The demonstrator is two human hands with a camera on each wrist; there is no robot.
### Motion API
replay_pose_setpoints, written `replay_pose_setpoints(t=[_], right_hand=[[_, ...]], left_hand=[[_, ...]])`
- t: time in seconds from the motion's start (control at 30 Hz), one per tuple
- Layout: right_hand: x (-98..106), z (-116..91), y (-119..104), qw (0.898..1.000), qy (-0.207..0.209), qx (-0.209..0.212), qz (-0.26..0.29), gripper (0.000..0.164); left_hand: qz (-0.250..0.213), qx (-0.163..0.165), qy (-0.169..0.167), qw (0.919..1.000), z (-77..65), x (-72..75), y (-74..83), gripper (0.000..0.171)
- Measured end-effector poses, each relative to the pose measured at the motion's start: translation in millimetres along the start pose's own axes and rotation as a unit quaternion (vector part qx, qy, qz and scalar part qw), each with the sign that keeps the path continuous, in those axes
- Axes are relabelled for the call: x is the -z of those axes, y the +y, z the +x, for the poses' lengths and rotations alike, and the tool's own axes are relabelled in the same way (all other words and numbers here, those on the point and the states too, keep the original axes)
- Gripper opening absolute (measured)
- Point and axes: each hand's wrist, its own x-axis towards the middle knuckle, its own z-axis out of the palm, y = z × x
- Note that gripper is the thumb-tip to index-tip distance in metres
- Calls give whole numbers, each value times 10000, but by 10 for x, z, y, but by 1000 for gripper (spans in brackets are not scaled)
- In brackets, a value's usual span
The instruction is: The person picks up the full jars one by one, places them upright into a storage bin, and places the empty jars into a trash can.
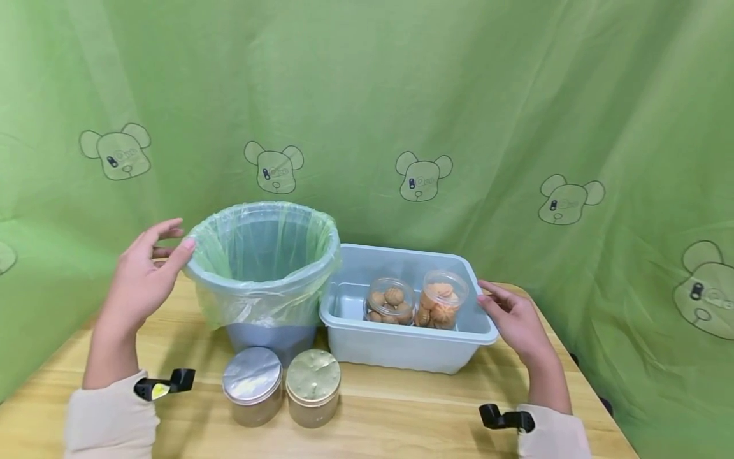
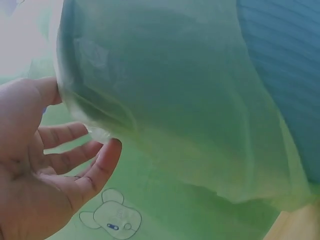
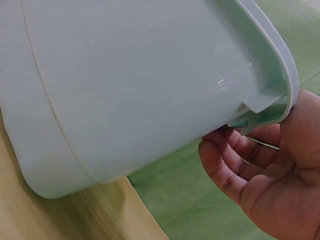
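Note:
My left hand is at the left side of a blue bin lined with a translucent green bag. Its thumb touches the rim, and the loosely bent fingers spread beside the bag. At the right end of a light blue plastic basin, my right hand holds the rim, thumb on the lip and fingers bent beneath it. Inside the basin, a clear jar of walnuts stands beside a tilted clear jar of orange-brown cookies.
Two clear jars stand in front of the bin: one with a silver lid, one with a gold-toned lid. The wooden table carries everything. A green curtain with bear faces hangs behind and at the sides.

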Motion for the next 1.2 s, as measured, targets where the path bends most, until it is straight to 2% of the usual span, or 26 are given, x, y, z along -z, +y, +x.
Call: replay_pose_setpoints(t=[0.1, 0.17, 0.2, 0.27, 0.4, 0.5, 0.57, 0.67, 0.97, 1.07, 1.2], right_hand=[[2, 1, 3, 10000, -26, -3, -21, 58], [3, 2, 6, 10000, -44, -6, -16, 59], [5, 1, 8, 10000, -56, -8, -14, 59], [4, 0, 7, 10000, -71, -6, -1, 59], [2, -2, -5, 10000, -77, 15, -48, 58], [3, 3, -20, 9999, -79, 47, -112, 58], [7, 4, -27, 9998, -99, 58, -149, 57], [18, 0, -30, 9996, -133, 78, -236, 56], [105, -19, -55, 9987, -256, 203, -380, 59], [162, -19, -96, 9979, -128, 422, -481, 57], [275, -6, -198, 9927, 142, 791, -902, 53]], left_hand=[[-370, 348, 53, 9987, -2, -19, 13, 60], [-812, 555, 108, 9951, -1, -33, 22, 59], [-1174, 654, 148, 9908, 1, -39, 25, 58], [-1989, 799, 214, 9765, 13, -53, 21, 53], [-3506, 928, 335, 9313, 31, -78, 14, 31], [-4002, 902, 390, 9111, 38, -95, 13, 14], [-4167, 885, 399, 9039, 41, -103, 14, 11], [-4245, 893, 417, 9001, 45, -111, 18, 11], [-4172, 979, 447, 9024, 48, -119, 34, 12], [-4143, 995, 425, 9037, 45, -119, 37, 12], [-4121, 990, 414, 9048, 39, -107, 29, 12]])
